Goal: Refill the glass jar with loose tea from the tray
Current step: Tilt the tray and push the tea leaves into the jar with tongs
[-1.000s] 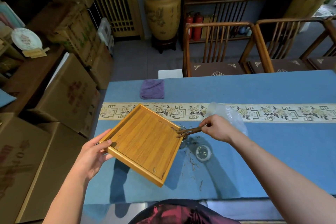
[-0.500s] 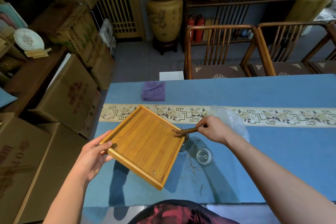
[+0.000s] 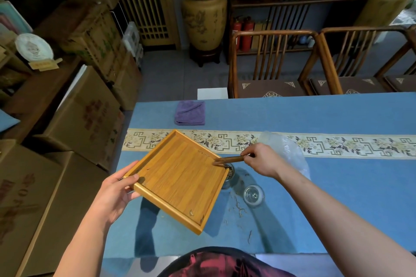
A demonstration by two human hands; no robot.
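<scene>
My left hand (image 3: 117, 193) grips the near-left corner of a square bamboo tray (image 3: 180, 180) and holds it tilted above the blue tablecloth. Only a few tea strands cling to its surface. The tray's right corner hangs over the mouth of a small glass jar (image 3: 230, 175), which is mostly hidden behind the tray. My right hand (image 3: 262, 158) pinches wooden tongs (image 3: 229, 160), their tips resting at the tray's right edge just above the jar. The jar's glass lid (image 3: 254, 194) lies on the cloth to the right.
Loose tea strands (image 3: 238, 208) are scattered on the blue tablecloth (image 3: 337, 198) near the lid. A crumpled clear plastic bag (image 3: 286, 148) lies behind my right hand. A folded purple cloth (image 3: 190, 112) sits at the far edge. Wooden chairs (image 3: 270, 63) stand beyond the table, cardboard boxes (image 3: 85, 114) at left.
The tray and tongs have stayed over the jar with only slight shifts. The tongs' tips have kept working at the tray's right edge.
</scene>
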